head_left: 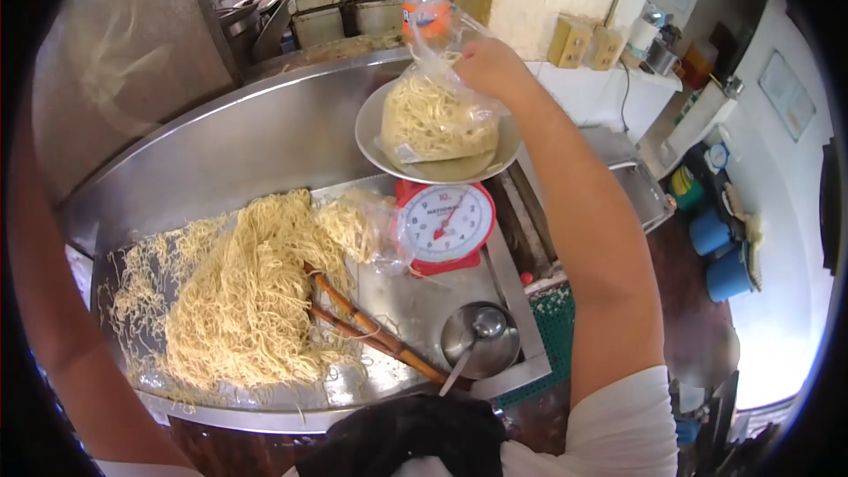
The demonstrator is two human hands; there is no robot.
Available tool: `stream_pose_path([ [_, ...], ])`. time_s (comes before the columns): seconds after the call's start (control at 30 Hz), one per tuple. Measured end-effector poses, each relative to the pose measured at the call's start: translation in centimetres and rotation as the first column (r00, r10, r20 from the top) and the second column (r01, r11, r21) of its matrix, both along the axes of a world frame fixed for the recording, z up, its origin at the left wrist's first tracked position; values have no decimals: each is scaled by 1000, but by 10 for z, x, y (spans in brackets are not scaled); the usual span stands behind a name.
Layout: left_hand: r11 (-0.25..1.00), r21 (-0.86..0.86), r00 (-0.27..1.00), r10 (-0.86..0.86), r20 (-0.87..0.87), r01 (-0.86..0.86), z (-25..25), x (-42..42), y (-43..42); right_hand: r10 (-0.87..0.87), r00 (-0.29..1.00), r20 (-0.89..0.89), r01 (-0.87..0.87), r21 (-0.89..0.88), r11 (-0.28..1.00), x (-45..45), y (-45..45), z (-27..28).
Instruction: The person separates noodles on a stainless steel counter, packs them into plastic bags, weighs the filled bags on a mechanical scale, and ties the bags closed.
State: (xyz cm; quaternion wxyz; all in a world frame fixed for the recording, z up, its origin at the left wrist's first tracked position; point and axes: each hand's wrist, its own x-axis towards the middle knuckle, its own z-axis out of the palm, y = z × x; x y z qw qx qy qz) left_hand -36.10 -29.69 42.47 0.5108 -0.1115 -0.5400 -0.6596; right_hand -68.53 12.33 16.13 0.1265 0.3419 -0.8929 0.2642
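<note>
My right hand (484,66) is closed on the top of a clear plastic bag of noodles (437,119). The bag is over the round metal pan (367,137) of a red dial scale (444,223); whether it rests there I cannot tell. My left forearm (66,300) reaches up along the left edge, its hand out of view. A large pile of yellow noodles (243,300) lies on the metal tray table. Beside the scale is another plastic bag with noodles (353,228). Wooden sticks (375,329) lean against the pile.
A metal bowl (455,336) with a ladle (488,322) sits at the tray's front right corner. An orange-labelled bottle (426,13) stands behind the scale pan. Blue containers (729,274) are at the right, and a metal wall (212,146) borders the tray's back.
</note>
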Motion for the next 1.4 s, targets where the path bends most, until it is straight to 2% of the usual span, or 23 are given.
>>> stream_pose_path([
  [0.1,985,-17,962,170,214,-171,-46,57,-76,72,963,260,-25,-179,984,-6,8,5],
  [0.17,982,-100,894,189,406,-162,-89,87,-96,197,909,367,-78,-316,946,8,18,20],
  [0.2,979,-175,817,186,545,-105,-119,97,-96,186,929,321,-110,-242,964,11,23,27],
  [0.23,960,-279,693,185,697,24,-156,104,-93,176,945,276,-134,-165,977,10,26,36],
  [0.27,943,-209,594,325,736,-257,-207,93,-48,170,958,231,-154,-84,984,8,28,41],
  [0.3,943,-314,512,324,796,-110,-256,100,-37,110,982,151,-97,-86,992,5,29,45],
  [0.33,964,-257,339,219,915,70,-290,104,-20,47,997,69,-41,-89,995,0,29,48],
  [0.4,805,-551,-129,584,802,221,-389,123,-44,-96,986,-136,74,-157,985,-2,35,42],
  [0.43,693,-640,-138,707,694,331,-404,133,-19,-183,951,-251,126,-225,966,-3,40,36],
  [0.47,560,-703,-125,813,569,437,-415,137,13,-271,894,-357,166,-297,940,-6,45,31],
  [0.57,741,-667,-79,672,736,76,-432,144,64,-352,936,-2,342,-225,912,-25,62,10],
  [0.6,741,-671,-49,670,740,9,-440,152,75,-302,923,238,355,-225,907,-17,66,10],
  [0.67,733,-667,10,674,738,-133,-464,171,91,-147,736,661,375,-217,901,1,71,11],
  [0.73,767,-601,97,631,770,-225,-487,187,105,-15,686,727,340,-303,890,-9,67,-9],
  [0.77,805,-517,157,573,804,-290,-491,188,120,56,659,750,318,-346,883,-14,62,-15],
  [0.83,839,-450,247,526,814,-305,-512,198,123,186,706,683,370,-579,726,-25,43,-1],
  [0.93,906,-324,341,406,848,-272,-485,179,155,439,717,541,300,-808,506,9,0,53],
  [1.03,963,-197,481,263,836,-184,-453,161,168,532,715,453,8,-767,641,47,-24,97],
  [1.1,975,-201,528,223,819,-99,-428,151,173,846,384,369,-238,-846,477,97,-34,118],
  [1.17,979,-203,605,157,781,8,-397,140,177,914,249,321,-313,-866,389,153,-41,136],
  [1.27,941,-327,751,154,642,86,-343,124,183,816,462,347,-298,-806,512,220,-60,145],
  [1.33,940,-325,778,129,615,100,-313,114,181,702,605,375,-281,-725,629,244,-64,140],
  [1.4,970,-178,836,-40,547,164,-323,90,170,458,813,360,-18,-769,638,302,-83,109],
])
